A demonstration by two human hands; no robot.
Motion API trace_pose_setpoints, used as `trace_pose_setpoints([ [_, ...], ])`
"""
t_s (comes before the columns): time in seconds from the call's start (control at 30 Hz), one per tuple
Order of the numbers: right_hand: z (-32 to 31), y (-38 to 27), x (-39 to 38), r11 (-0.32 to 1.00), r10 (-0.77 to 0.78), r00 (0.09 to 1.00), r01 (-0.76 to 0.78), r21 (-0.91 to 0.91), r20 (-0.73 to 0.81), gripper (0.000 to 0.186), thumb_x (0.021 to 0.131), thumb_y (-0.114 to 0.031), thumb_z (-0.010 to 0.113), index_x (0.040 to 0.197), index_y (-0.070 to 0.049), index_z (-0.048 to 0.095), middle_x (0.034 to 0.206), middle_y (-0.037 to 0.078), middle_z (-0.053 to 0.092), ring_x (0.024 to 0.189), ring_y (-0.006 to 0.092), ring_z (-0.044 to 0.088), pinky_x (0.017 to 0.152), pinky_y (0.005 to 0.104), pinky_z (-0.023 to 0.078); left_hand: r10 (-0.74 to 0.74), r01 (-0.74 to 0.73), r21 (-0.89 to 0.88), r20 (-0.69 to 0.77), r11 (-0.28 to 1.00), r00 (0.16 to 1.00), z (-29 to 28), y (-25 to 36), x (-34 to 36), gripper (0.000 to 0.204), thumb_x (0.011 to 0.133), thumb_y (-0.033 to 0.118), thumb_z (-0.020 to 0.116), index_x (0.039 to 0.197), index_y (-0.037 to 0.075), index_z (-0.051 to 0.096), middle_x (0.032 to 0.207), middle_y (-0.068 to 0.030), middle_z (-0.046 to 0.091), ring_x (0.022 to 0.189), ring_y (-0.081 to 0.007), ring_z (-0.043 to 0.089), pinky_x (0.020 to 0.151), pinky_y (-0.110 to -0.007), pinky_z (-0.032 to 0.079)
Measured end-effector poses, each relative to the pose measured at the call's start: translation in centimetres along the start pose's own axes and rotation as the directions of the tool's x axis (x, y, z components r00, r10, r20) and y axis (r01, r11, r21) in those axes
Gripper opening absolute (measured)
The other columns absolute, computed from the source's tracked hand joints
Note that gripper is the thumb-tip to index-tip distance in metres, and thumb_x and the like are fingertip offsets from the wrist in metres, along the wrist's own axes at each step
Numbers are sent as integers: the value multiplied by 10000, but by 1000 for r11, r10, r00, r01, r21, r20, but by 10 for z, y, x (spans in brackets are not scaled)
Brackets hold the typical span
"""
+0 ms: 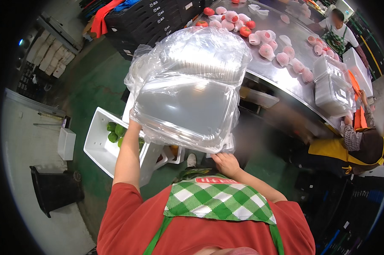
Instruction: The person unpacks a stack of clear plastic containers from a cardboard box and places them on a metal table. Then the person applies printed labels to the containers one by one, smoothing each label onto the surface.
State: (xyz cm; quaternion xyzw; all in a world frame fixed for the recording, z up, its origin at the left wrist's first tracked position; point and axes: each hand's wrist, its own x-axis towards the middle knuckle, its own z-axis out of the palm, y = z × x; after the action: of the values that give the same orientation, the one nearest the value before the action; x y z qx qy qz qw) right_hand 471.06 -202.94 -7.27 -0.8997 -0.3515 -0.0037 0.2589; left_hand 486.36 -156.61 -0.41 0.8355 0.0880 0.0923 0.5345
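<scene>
In front of me is a large clear plastic bag (pixel 185 108) full of stacked, see-through plastic containers. My left hand (pixel 135 124) grips its left side, with most of the fingers hidden behind the bag. At the lower right corner my right hand (pixel 226 164) closes on the bag's near edge. The bag is tilted, its far end by the metal table (pixel 281 83) and a stack of black crates (pixel 147 27). Several red round fruits (pixel 245 31) lie on the table, many in pink foam nets (pixel 266 52).
A white foam box (pixel 102 148) with green vegetables (pixel 115 132) stands at left on the floor, beside smaller boxes. A black bin (pixel 56 190) is farther left. At right a co-worker (pixel 361 142) stands by clear containers (pixel 334 91); another person (pixel 337 36) is across the table.
</scene>
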Motion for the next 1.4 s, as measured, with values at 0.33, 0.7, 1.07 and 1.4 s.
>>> trace_pose_setpoints([
  [0.33, -64, 45, 16, 803, 517, 762, -275, 528, -389, 114, 843, -40, 685, 955, -19, 692, 889, 123, 669, 772, 262, 651, 714, 337, 520, -51, 24, 573, 32, 819, 998, 1, -6, 43, 253, 923, 158, 634, 1141, 42, 692, 1098, -116, 716, 1039, -227, 668, 870, -331, 516],
  [0.7, -228, 5, 146, 902, 247, 685, 95, 421, -685, 289, 809, -6, 708, 1094, -24, 666, 1102, 111, 662, 1044, 260, 618, 898, 341, 480, 666, -615, 513, 107, 599, 738, 4, 229, 59, 206, 743, 77, 727, 930, 62, 642, 990, -66, 662, 842, -256, 665, 751, -329, 530],
  [1.07, -258, 13, 255, 932, -85, 760, -169, -322, -645, 591, 739, -33, 678, 1316, -112, 578, 1460, 142, 477, 1358, 329, 437, 1116, 505, 301, 454, -377, -268, 350, 887, 819, 66, 296, 52, 73, 977, 77, 618, 1016, 20, 593, 910, 31, 613, 845, -30, 541, 739, -203, 446],
  [1.4, -248, 170, 178, 877, 469, 589, -222, 426, -658, 220, 834, 25, 622, 1021, -32, 722, 933, 82, 722, 852, 144, 670, 773, 259, 508, 388, -417, -248, -158, 875, 908, -8, 290, 42, 165, 943, 8, 601, 1092, 48, 658, 918, 30, 635, 705, -14, 498, 600, -174, 381],
])
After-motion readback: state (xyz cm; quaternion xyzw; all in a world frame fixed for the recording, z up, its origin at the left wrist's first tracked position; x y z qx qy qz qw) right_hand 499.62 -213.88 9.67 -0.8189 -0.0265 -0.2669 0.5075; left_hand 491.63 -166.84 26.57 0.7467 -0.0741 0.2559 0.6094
